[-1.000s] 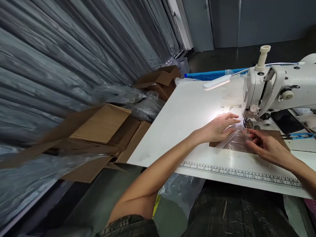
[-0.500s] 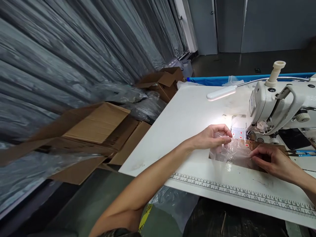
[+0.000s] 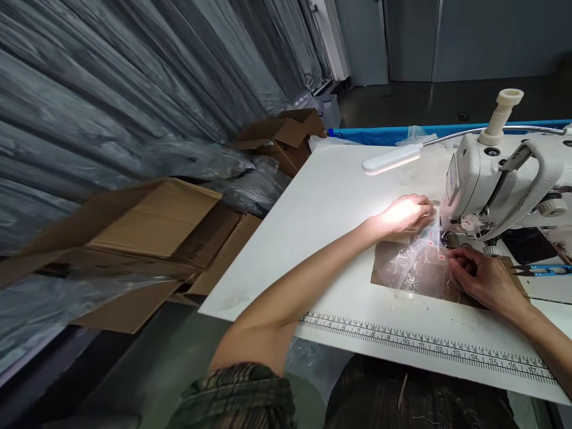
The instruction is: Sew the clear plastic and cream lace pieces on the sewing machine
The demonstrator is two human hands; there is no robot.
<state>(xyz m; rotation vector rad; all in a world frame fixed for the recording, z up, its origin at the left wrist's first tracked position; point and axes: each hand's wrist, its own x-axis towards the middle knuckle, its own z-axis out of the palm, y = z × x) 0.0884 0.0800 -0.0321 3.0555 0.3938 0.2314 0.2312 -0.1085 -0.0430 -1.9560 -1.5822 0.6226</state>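
A clear plastic sheet [image 3: 404, 262] with small red marks lies crumpled and shiny over a brown board [image 3: 384, 271], in front of the sewing machine [image 3: 467, 179]. My left hand [image 3: 406, 214] is at the sheet's far end, left of the needle area, brightly lit. Its fingers are curled downward on the sheet, and their tips are partly hidden. At the near side of the presser foot, my right hand [image 3: 480, 277] pinches the sheet's right edge between thumb and forefinger. The needle itself is too small to make out.
A white lamp [image 3: 393, 159] on a bendy arm hangs over the table [image 3: 286, 256]. A printed ruler [image 3: 402, 339] runs along the front edge. Blue thread snips [image 3: 543, 270] and a black flat object [image 3: 527, 245] are at right. Cardboard boxes [image 3: 156, 214] stand left.
My left hand has moved away from me and to the right, up beside the machine head. The right hand has shifted slightly up toward the presser foot, and the sheet now lies flatter.
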